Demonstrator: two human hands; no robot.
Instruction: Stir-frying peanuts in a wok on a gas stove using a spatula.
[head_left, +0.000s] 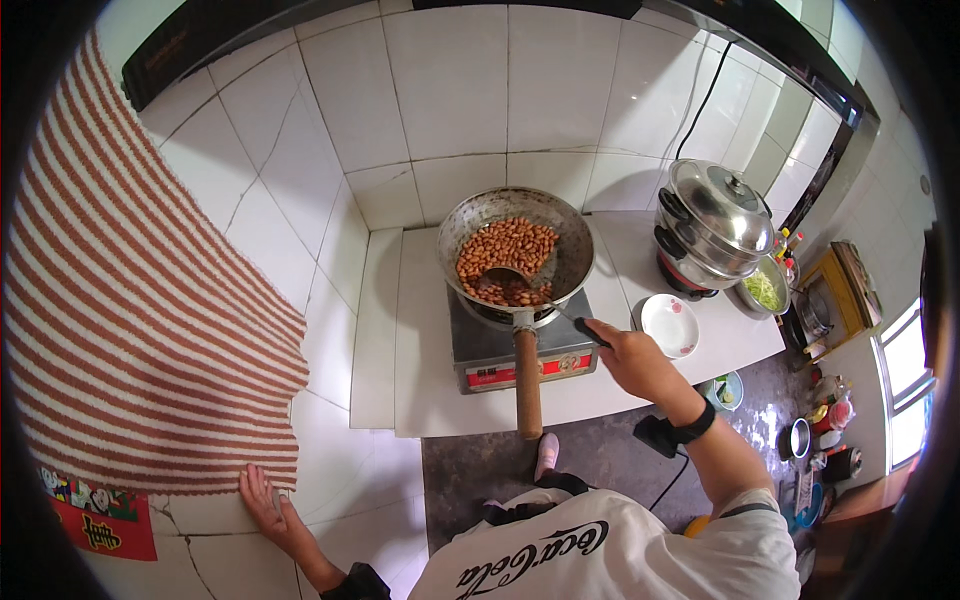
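My right hand (636, 363) is closed around the dark handle of a metal ladle (506, 279). The ladle's bowl lies among the reddish-brown peanuts (517, 244) in a wok (571, 262). This wok stands on a gas stove (480, 360) with a red front panel, its wooden handle (529, 382) towards me. At lower left, my left hand (264, 504) rests with fingers apart at the bottom edge of a striped brown-and-white towel (165, 315) by the tiled wall, and grips nothing that I can see.
Right of the stove are a white plate with red flower marks (670, 326), a lidded metal steamer pot (712, 225) and a bowl of shredded green vegetable (763, 289). Bottles stand behind. On the floor at right are a basin (725, 391), a metal pot (799, 438) and other kitchenware.
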